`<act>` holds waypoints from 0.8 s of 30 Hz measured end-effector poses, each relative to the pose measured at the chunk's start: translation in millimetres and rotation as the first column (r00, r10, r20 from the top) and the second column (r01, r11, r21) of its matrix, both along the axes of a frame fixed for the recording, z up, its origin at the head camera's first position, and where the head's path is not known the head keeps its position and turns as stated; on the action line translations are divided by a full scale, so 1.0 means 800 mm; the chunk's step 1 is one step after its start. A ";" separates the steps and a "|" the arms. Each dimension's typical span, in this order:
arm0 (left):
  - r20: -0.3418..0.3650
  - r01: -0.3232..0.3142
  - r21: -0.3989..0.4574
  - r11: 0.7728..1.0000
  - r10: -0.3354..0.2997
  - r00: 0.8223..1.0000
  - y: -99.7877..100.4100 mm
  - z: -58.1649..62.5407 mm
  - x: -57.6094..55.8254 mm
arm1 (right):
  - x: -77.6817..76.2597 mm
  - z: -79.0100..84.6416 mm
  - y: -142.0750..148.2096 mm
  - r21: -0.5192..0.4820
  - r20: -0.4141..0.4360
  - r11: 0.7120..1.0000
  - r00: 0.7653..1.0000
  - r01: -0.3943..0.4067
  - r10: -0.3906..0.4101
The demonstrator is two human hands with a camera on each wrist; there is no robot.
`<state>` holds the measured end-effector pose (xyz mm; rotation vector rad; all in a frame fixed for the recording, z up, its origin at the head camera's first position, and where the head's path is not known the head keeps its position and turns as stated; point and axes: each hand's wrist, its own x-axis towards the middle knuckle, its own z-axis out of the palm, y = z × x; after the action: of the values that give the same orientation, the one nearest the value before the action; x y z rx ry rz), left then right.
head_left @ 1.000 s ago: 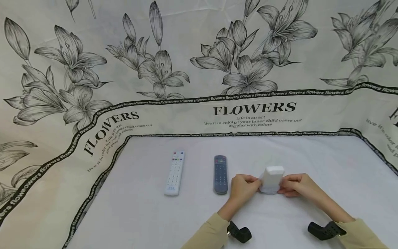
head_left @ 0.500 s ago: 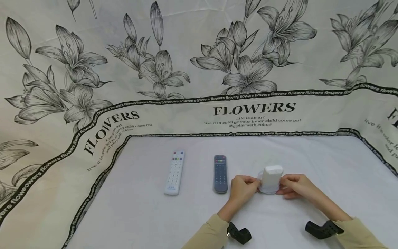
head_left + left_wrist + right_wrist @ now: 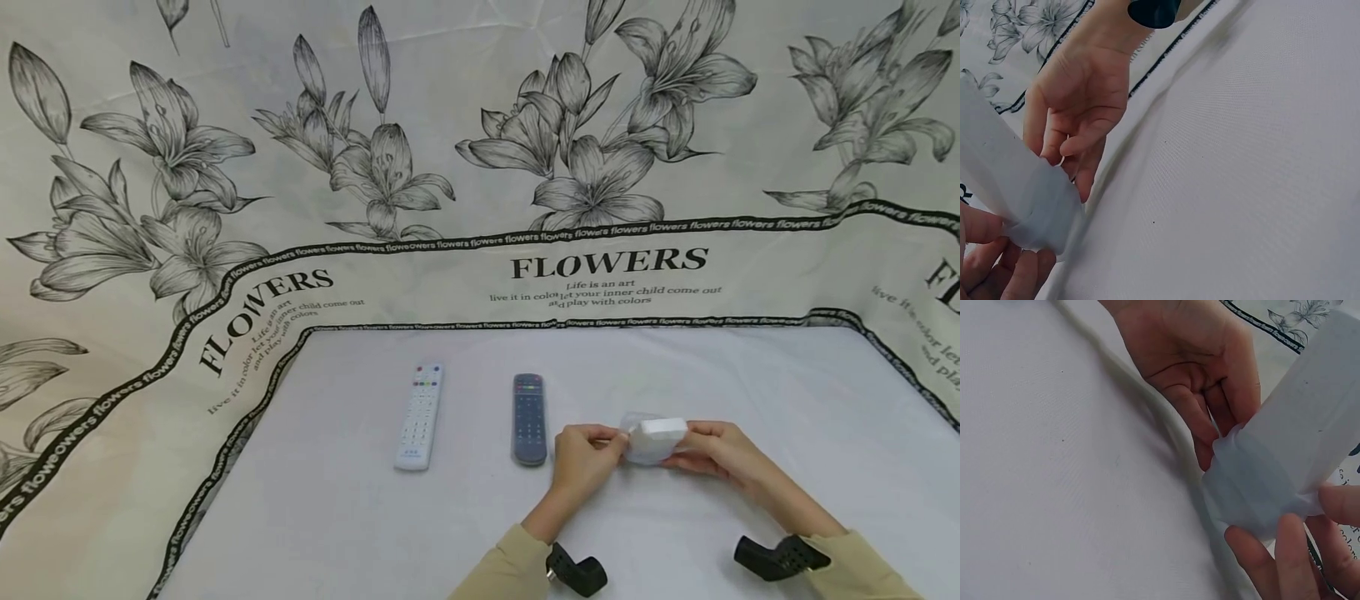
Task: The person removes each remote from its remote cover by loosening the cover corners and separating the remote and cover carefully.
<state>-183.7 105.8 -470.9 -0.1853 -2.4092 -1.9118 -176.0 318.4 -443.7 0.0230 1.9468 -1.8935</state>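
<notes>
A white slab-shaped thing [image 3: 663,431] stands tilted between the two hands, its lower end inside a soft translucent cover [image 3: 1250,484]. My left hand [image 3: 587,457] pinches the cover's left edge between thumb and fingers. On the other side, my right hand [image 3: 723,454] has its thumb by the slab's flank and its fingers at the cover. Both wrist views show the slab's smooth, plain side; whether it has buttons is hidden. Left of the hands lie a dark remote control [image 3: 529,421] and a white remote control [image 3: 418,418], both face up.
White cloth covers the table [image 3: 315,508]. Behind it hangs a floral-printed cloth [image 3: 480,192] with a black lettered border. A black wrist camera [image 3: 577,571] sits on the left wrist, another black wrist camera [image 3: 780,557] on the right.
The slab's top has tipped lower, toward me, and slightly right. My right fingers have shifted a little around its base. The two remote controls have stayed in place.
</notes>
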 end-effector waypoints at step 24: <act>0.063 -0.128 0.261 0.957 0.116 0.991 0.008 0.011 -0.013 | -0.005 0.011 -0.031 0.329 -0.337 0.907 0.930 0.263 -0.147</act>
<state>-194.1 111.9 -461.9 0.0225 -2.1054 -2.1733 -180.4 293.7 -434.6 0.0528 2.5877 -1.7024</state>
